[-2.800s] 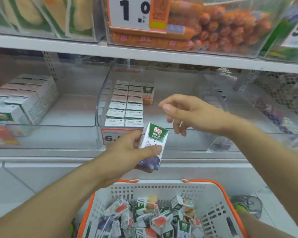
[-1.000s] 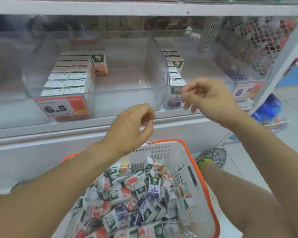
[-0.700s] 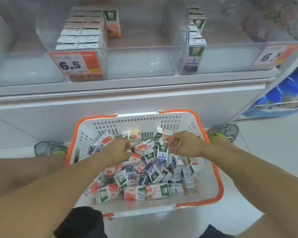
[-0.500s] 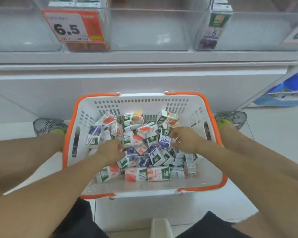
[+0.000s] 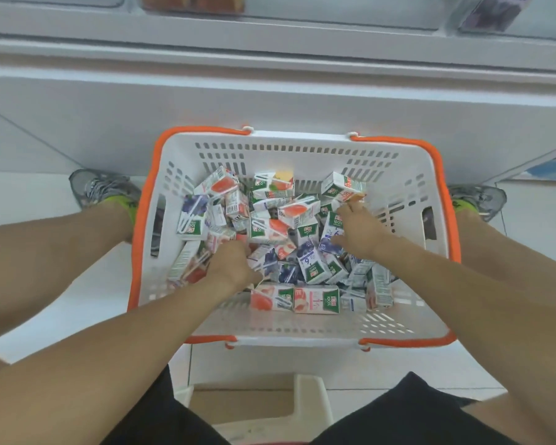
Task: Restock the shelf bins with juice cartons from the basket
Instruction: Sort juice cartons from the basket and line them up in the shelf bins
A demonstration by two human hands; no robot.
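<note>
Two hands work inside the basket, which stands on the floor below the shelf. My left hand lies knuckles-up among the juice cartons at the left of the heap, fingers curled down into them; whether it has one clamped I cannot tell. My right hand rests on the cartons right of centre, fingers bent over a purple carton; again the grip itself is hidden. I judge the step in hand to be picking stock from the basket, so the next move calls for closing on a single carton of one flavour and lifting it straight up, since neighbours lean against it on all sides. The orange rim and tall slotted walls bound the reach; open room lies above the heap and along the bare near strip of basket floor. The shelf bins sit almost out of view at the top edge.
</note>
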